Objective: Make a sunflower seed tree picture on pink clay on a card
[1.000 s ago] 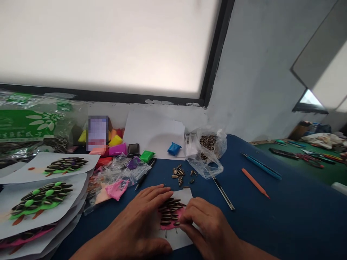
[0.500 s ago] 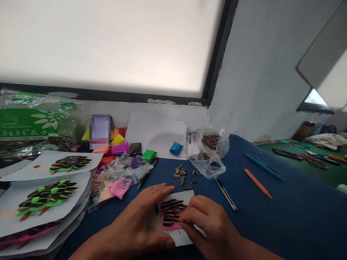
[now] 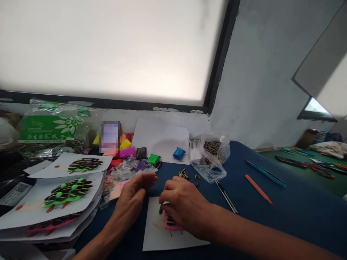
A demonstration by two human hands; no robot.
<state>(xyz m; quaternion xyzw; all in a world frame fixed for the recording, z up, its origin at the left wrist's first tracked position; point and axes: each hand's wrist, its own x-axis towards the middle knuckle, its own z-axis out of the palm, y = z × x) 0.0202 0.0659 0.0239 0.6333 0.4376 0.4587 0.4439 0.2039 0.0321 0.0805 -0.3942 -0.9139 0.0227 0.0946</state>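
In front of me lies a white paper card (image 3: 154, 242) with a pink clay shape (image 3: 173, 228) covered in striped sunflower seeds, a pale clay patch beside it and small drawn legs below. Over the card, my right hand (image 3: 184, 206) pinches a dark sunflower seed (image 3: 161, 209) at the shape's left edge, hiding most of the seeded part. My left hand (image 3: 132, 196) is off the card at its upper left, fingers loosely bent and thumb apart, with nothing visible in it. Loose sunflower seeds (image 3: 183, 174) lie just beyond my right hand.
Finished seed-and-clay cards (image 3: 16, 220) are stacked at left. Behind them stand a green seed bag (image 3: 45, 128) and coloured clay packets (image 3: 127, 152). A plastic bag of seeds (image 3: 211, 148), a cutter knife (image 3: 226, 196), an orange tool (image 3: 257, 188) and a blue pen-like tool (image 3: 265, 173) lie right.
My left hand has lifted off the card and moved left. My right hand has shifted left across the seeded shape, now pinching a seed at its left edge. The view has tilted slightly.
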